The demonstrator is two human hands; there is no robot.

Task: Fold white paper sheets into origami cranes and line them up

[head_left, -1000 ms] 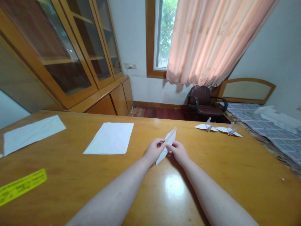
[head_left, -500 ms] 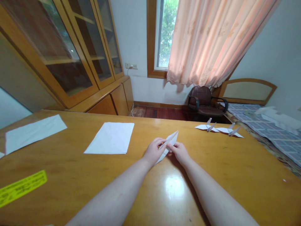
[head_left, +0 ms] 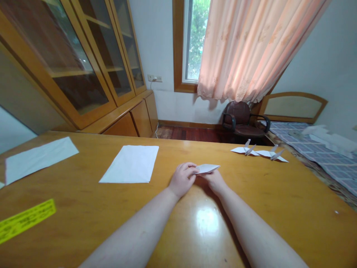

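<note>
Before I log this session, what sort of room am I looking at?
Probably a bedroom or study in a home: a bed stands on the right, a glass-fronted cabinet on the left, and a pink curtain hangs across the window.

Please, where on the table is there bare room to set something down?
The wooden table has bare patches between the right forearm and the two paper cranes, and between the yellow label and squarish white paper. Crowded: where the left hand and right hand hold the folded paper.
</note>
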